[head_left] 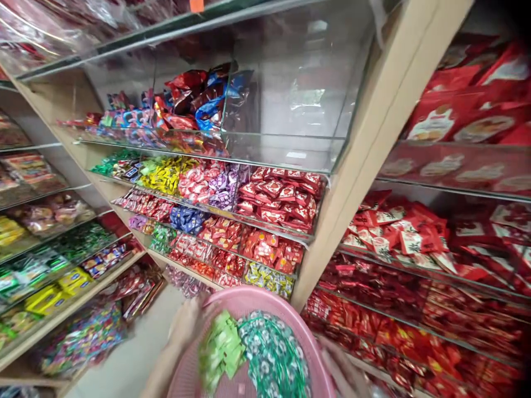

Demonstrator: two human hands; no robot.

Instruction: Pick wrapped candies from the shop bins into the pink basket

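A round pink plastic basket is held at the bottom centre, tilted toward me. Inside on the left lies a heap of light green wrapped candies. Dark green and white wrapped candies fill its right side, and some bare basket bottom shows near the front. My left hand is closed over the basket's upper left rim, its fingertips smeared by motion. Along the right rim is my right hand, blurred and gripping that side; part of it is cut off by the frame's lower edge.
Ahead, glass shelves hold red wrapped sweets, yellow wrapped candies and larger red and blue bags. A wooden upright divides them from red packets on the right. Left shelves carry green packs; a colourful bag sits low.
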